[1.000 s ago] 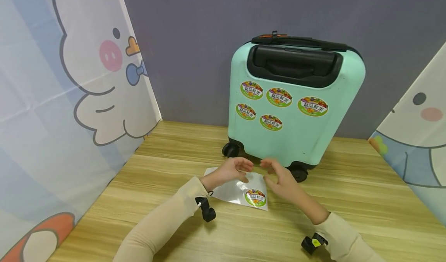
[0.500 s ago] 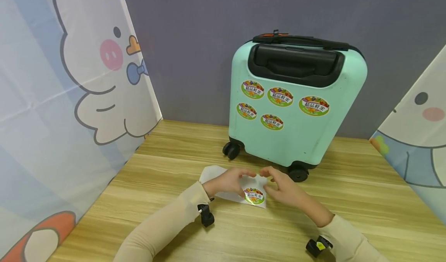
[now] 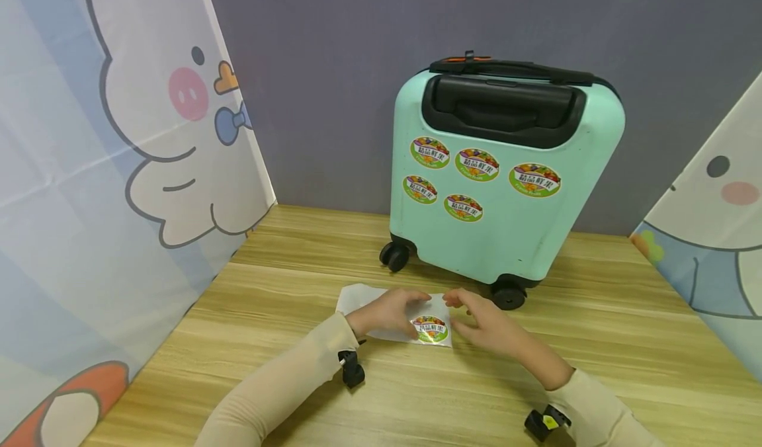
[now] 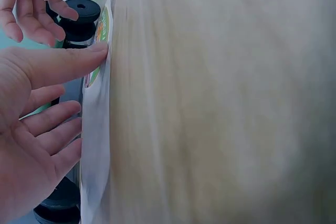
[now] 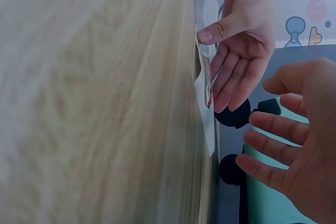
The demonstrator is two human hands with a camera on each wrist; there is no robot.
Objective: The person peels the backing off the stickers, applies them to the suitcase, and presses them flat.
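A white sticker backing sheet (image 3: 357, 296) lies on the wooden table, bearing one oval fruit sticker (image 3: 430, 330) near its right end. My left hand (image 3: 389, 311) is over the sheet; its thumb tip touches the sheet at the sticker's left edge, while the other fingers stay extended above. In the left wrist view that thumb (image 4: 68, 66) overlaps the sticker's rim. At the sheet's right edge is my right hand (image 3: 488, 321), fingers loosely bent and holding nothing. The right wrist view shows its palm and spread fingers (image 5: 275, 124) apart from the sheet.
Just behind the hands stands a mint-green suitcase (image 3: 500, 242) on black wheels (image 3: 508, 296), with several oval fruit stickers (image 3: 463, 207) on its front. A grey wall (image 3: 321, 103) rises behind it. Cartoon-printed cloth panels (image 3: 53, 235) flank the wooden table (image 3: 286, 242).
My left hand has come down onto the sheet beside the sticker. The sheet has turned slightly and shifted a little left. My right hand has lowered and moved slightly nearer.
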